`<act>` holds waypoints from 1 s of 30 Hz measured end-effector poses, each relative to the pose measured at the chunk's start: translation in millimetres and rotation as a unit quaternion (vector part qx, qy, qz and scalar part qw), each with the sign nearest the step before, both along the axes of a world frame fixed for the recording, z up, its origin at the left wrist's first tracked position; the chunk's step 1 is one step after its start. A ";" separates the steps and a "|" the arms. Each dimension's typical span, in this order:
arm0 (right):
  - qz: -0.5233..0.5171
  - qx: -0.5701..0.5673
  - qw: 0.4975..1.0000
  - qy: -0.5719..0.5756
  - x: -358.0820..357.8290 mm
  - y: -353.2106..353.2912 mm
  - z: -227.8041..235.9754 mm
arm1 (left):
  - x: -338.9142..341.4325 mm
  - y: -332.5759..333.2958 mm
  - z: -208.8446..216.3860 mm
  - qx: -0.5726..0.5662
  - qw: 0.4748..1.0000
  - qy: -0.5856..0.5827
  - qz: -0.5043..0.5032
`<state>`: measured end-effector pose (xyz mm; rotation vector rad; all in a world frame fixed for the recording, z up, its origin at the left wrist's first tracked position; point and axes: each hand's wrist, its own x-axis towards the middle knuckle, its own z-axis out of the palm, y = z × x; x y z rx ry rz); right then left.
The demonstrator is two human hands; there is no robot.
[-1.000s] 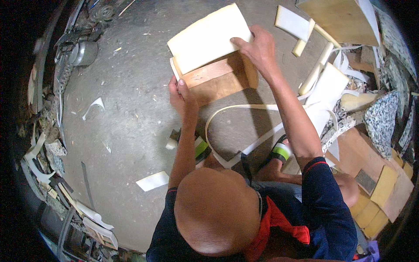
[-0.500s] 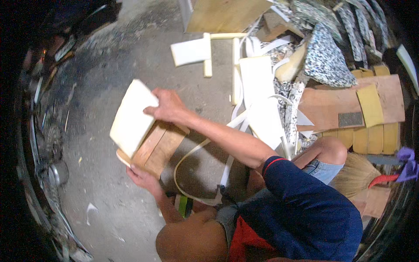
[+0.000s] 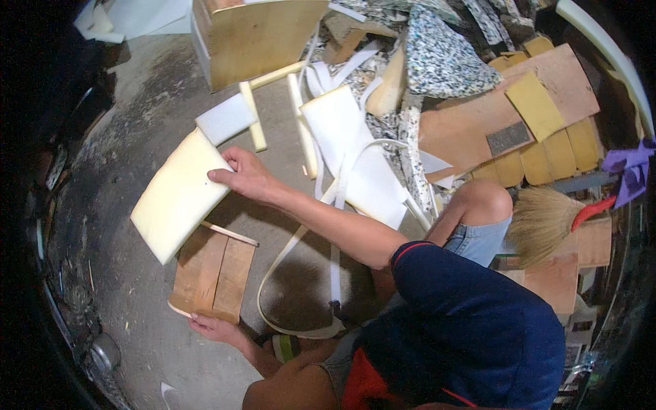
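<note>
My right hand (image 3: pixel 242 176) pinches a thick cream foam slab (image 3: pixel 179 195) by its edge, thumb on top and fingers beneath. The slab is tilted and hangs over the far left part of a small wooden piece (image 3: pixel 213 273), hiding that part. The wooden piece is made of brown boards with pale, slightly curved strips along two ends. On its near end strip, my left hand (image 3: pixel 217 329) has its fingers closed round the edge. Whether slab and wood touch cannot be told.
Beyond the slab lie a white foam rectangle (image 3: pixel 225 117) and cream foam strips (image 3: pixel 254 116). A wooden box (image 3: pixel 263 44) stands at the back. White foam sheets (image 3: pixel 355 154), speckled foam (image 3: pixel 447 58), plywood (image 3: pixel 471 130) and a straw broom (image 3: pixel 543 219) crowd the right; a metal bowl (image 3: pixel 104 352) sits left.
The foam slab has come away from the wooden piece, whose boards now show more, with a gap toward my right hand. Both hands keep their holds. The whole view has shifted and turned.
</note>
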<state>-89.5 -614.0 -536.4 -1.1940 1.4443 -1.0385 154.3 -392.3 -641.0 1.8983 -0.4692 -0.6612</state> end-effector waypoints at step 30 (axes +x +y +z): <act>-0.218 0.102 0.959 -0.150 -162.0 19.8 -40.3 | -12.2 -4.8 -4.9 -0.085 0.996 -0.007 0.016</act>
